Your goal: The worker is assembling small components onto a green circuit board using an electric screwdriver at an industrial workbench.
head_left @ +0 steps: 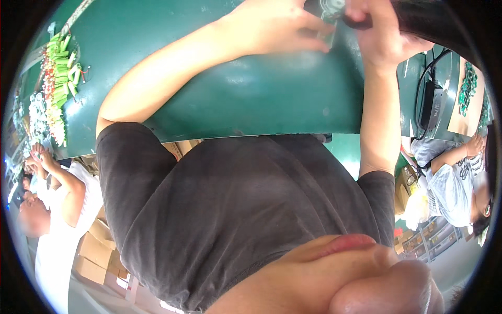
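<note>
Nearest the camera, along the lower edge, we had part of the wearer's own face (340, 272), with the dark T-shirt (251, 199) behind it. At the top edge, our right grip (384, 44) was closed around a long dark object (426, 18), which ran off toward the upper right, above the green counter (251, 99). Our left grip (272, 26) was curled loosely beside the object's other end; blur hid whether it touched anything, so we could not tell if it was grasping. We judged that the right side bore the object's weight, leaving the left fingers free at its tip.

Further out on the right, a black power adapter (431, 102) and its cable lay on the counter, probably set aside to leave the middle free. Beyond them, small green pieces (467, 89) lay on a tan sheet (457, 125), perhaps so that they stayed together. Far to the left, green cylinders (63, 68) with thin wires lay in a row, seemingly grouped by kind. A co-worker in white (52, 251) sat past them, another in a pale shirt (449, 183) opposite.

Pale marks showed on the object's tip, too blurred for us to read; dark lettering crossed the pale shirt. We recognised no brand.
</note>
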Demonstrator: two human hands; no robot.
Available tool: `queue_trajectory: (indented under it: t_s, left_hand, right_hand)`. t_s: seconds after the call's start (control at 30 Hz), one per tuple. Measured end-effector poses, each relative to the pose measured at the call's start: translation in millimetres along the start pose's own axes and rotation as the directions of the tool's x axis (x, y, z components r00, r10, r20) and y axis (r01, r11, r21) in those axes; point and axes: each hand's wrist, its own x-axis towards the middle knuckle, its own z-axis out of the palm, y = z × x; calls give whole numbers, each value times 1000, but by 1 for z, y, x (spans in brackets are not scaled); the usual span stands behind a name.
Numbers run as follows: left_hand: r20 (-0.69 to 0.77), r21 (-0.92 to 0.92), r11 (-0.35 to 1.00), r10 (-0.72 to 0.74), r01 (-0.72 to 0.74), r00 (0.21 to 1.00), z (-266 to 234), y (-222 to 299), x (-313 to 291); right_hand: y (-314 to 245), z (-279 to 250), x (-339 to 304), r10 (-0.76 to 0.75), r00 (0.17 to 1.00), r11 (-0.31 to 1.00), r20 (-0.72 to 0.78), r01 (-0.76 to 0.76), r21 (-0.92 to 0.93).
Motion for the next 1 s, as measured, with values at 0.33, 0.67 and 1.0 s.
queue_trajectory:
  t_s: [0.33,0.67,1.0]
  left_hand:
    - [-200,361,916,-106,174,974,-44,-13,34]
    - [-30,613,730,-360,302,933,-148,-220,76]
    - [-52,299,917,-261,265,964,-118,-179,103]
  right_hand:
    - [-6,-11,-11,79,956,997,-281,-83,-1]
    - [3,-7,-17,101,967,982,-235,-134,-130]
    - [-40,-11,11,228,882,965,-413,-149,215]
